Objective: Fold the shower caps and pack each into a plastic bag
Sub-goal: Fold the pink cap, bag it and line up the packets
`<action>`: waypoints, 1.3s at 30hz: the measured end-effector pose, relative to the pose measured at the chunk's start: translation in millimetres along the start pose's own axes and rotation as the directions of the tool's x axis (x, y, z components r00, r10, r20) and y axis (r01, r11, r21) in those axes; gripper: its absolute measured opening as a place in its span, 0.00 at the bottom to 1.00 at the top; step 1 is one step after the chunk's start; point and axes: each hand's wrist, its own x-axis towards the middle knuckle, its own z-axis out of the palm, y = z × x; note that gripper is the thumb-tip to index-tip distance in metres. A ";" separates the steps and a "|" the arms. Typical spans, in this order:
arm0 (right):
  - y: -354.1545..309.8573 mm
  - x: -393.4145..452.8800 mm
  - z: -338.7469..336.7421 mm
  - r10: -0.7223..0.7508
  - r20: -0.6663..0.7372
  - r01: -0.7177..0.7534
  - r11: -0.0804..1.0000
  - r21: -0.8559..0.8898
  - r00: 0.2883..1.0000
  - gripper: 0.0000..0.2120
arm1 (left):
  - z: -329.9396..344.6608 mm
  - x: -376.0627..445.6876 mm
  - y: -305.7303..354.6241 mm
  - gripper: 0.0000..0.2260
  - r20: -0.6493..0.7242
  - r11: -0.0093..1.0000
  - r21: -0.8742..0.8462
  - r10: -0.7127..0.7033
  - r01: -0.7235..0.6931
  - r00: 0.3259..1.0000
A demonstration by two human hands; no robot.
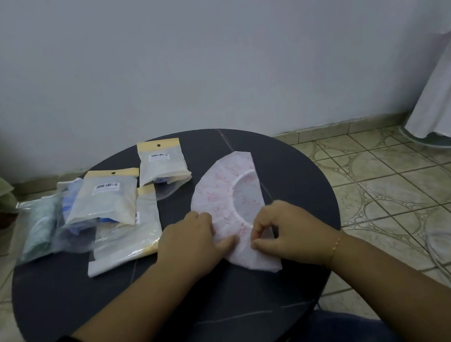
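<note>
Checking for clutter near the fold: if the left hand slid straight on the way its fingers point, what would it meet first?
The left hand already rests on the pink shower cap; beyond it, probably bare table.

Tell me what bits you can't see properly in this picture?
All in the head view:
- Barcode labels on the plastic bags: print too small to read.
- Pink shower cap: its near part is covered by the left hand and right hand.
- Heap of bags at the table's left: overlapping and blurred, contents unclear.
- White cloth: cut off by the right edge.
</note>
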 end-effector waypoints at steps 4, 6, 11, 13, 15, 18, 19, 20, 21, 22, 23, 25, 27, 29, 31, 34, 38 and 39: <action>-0.3 -24.0 1.3 -0.033 0.030 0.034 0.999 -0.041 0.999 0.08 | 3.4 -0.2 3.7 0.18 -0.198 0.993 0.050 0.119 -0.111 0.973; 2.2 -32.4 2.9 -0.029 0.037 0.032 0.997 -0.070 0.999 0.14 | 1.7 -1.2 2.7 0.14 -0.271 0.945 -0.077 0.286 -0.317 0.919; 4.3 -41.1 8.1 0.001 0.024 0.001 0.997 -0.072 1.000 0.18 | 2.1 -9.5 6.4 0.14 0.016 0.796 -0.277 0.564 -0.538 0.826; 5.1 -42.3 8.0 0.006 0.005 -0.006 0.998 -0.068 1.000 0.18 | 5.9 -7.9 5.4 0.15 0.007 0.799 -0.238 0.570 -0.552 0.822; 6.0 -42.3 8.3 0.005 -0.008 -0.006 0.999 -0.052 1.000 0.17 | 7.5 -6.1 3.2 0.14 -0.028 0.791 -0.190 0.587 -0.581 0.809; 7.9 -40.9 9.2 0.013 -0.015 -0.013 1.000 -0.019 1.000 0.16 | 11.3 -4.5 3.7 0.14 -0.103 0.730 -0.034 0.677 -0.683 0.729; 8.4 -40.3 9.4 0.018 -0.018 -0.018 1.000 -0.008 1.000 0.17 | 13.4 -4.3 4.4 0.15 -0.130 0.720 0.008 0.689 -0.694 0.713; 8.5 -39.9 9.5 0.026 -0.020 -0.026 1.000 0.001 0.999 0.18 | 15.7 -4.5 5.4 0.16 -0.157 0.723 0.016 0.684 -0.690 0.713; 8.2 -39.3 9.3 0.031 -0.022 -0.030 0.999 0.010 0.999 0.18 | 17.2 -4.4 6.5 0.17 -0.192 0.733 0.004 0.668 -0.680 0.719; 7.8 -39.1 9.2 0.031 -0.026 -0.030 0.999 0.015 0.999 0.18 | 18.1 -4.0 7.3 0.17 -0.222 0.748 -0.027 0.642 -0.663 0.734; 7.4 -38.6 8.9 0.023 -0.032 -0.022 1.000 0.015 0.999 0.17 | 18.1 -3.9 8.0 0.18 -0.231 0.769 -0.073 0.606 -0.635 0.761; 7.1 -37.4 8.5 0.012 -0.040 -0.012 1.000 0.017 0.999 0.12 | 16.5 -4.2 8.1 0.23 -0.181 0.815 -0.183 0.521 -0.549 0.834; 8.2 -35.6 8.8 0.046 -0.053 -0.044 0.998 0.035 0.998 0.09 | 14.4 -3.6 6.5 0.26 -0.114 0.831 -0.251 0.484 -0.496 0.868; 11.1 -31.9 9.4 0.097 -0.084 -0.090 0.992 0.083 0.992 0.08 | 11.1 -3.4 6.5 0.22 -0.033 0.842 -0.263 0.480 -0.472 0.876; 14.0 -27.7 9.3 0.161 -0.106 -0.141 0.974 0.180 0.981 0.07 | 9.5 -3.5 6.8 0.16 0.037 0.868 -0.256 0.449 -0.426 0.893; 15.1 -23.6 7.1 0.271 -0.089 -0.225 0.910 0.349 0.959 0.03 | 8.9 -4.5 7.6 0.13 0.052 0.879 -0.372 0.340 -0.298 0.939; 11.8 -20.0 7.6 0.379 -0.097 -0.292 0.830 0.475 0.920 0.01 | 9.4 -1.7 9.4 0.11 0.060 0.839 -0.528 0.194 -0.134 0.979; 11.1 -19.3 8.4 0.407 -0.105 -0.307 0.812 0.496 0.907 0.02 | 9.5 -0.8 10.1 0.09 0.072 0.826 -0.555 0.166 -0.099 0.983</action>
